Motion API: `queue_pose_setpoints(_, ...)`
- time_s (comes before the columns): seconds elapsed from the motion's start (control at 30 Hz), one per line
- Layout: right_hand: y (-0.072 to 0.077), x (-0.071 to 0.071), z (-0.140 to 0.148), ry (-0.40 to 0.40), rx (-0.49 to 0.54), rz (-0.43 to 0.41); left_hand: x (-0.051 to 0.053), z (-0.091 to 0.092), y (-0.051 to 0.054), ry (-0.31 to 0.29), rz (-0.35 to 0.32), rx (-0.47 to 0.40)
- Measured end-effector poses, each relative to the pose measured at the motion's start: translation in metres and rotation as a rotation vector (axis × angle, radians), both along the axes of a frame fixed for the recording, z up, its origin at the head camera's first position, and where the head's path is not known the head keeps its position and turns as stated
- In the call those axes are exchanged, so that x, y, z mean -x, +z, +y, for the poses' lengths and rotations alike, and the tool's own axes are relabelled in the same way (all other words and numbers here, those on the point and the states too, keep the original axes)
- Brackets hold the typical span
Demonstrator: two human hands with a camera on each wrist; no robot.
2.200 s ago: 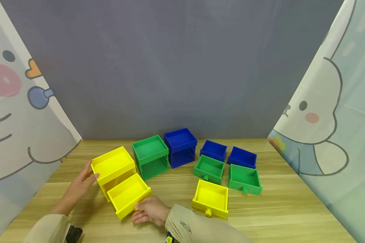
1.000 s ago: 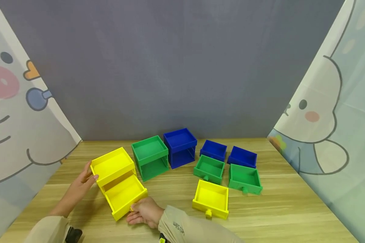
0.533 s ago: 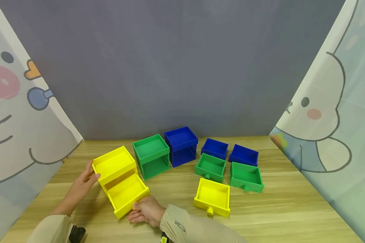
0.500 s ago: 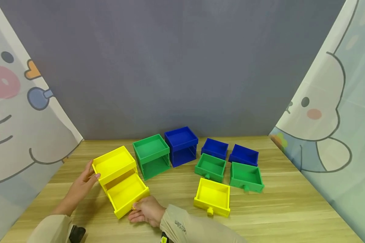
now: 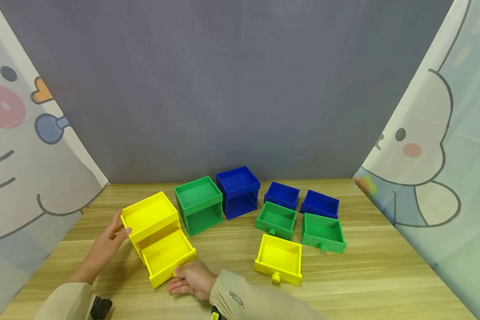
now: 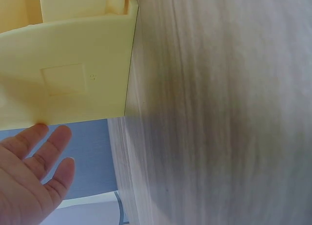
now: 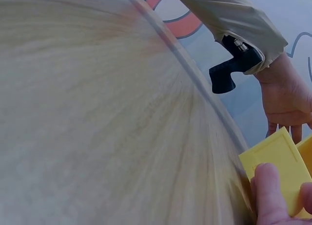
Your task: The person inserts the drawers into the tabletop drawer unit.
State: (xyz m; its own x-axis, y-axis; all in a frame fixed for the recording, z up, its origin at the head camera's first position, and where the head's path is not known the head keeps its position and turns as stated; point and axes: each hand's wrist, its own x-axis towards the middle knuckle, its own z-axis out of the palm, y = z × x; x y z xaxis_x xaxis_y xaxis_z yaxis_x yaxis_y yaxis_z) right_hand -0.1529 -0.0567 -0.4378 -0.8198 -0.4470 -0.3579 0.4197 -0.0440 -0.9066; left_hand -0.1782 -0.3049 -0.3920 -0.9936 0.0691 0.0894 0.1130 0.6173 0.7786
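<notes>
Fingers (image 5: 179, 290) of right hand (image 5: 196, 279) pinch yellow drawer (image 5: 167, 253) at its front; exact hold partly hidden. Left hand (image 5: 106, 249) touches yellow cabinet (image 5: 150, 218), fingers nearly straight. Drawer lies straighter against cabinet than two seconds ago: insertion looks lined up, unfinished. Spare yellow drawer (image 5: 279, 258) on table (image 5: 364, 284).

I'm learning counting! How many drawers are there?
6: one yellow drawer held by the right hand; further right, another yellow drawer, two green drawers behind, two blue drawers farthest.
</notes>
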Motion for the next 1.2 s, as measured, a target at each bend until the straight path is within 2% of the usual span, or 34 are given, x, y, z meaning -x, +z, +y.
queue_pose_setpoints(0.3,0.0,0.001,-0.001,-0.006,-0.007,-0.006,0.001,0.001,0.001,-0.001,0.015,0.03)
queue_pose_setpoints(0.57,-0.001,0.004,-0.005,0.009,-0.01,-0.014,-0.001,0.0,-0.001,-0.002,0.0,0.045)
queue_pose_setpoints(0.73,0.0,0.008,-0.007,0.024,-0.015,-0.022,-0.003,-0.003,-0.001,0.009,-0.01,0.021)
queue_pose_setpoints(1.03,0.0,0.012,-0.002,0.065,-0.04,-0.018,0.003,-0.003,0.003,-0.006,-0.054,0.017)
queue_pose_setpoints(1.2,0.002,0.012,0.0,0.067,-0.049,-0.02,0.004,-0.001,0.001,-0.01,-0.048,-0.007)
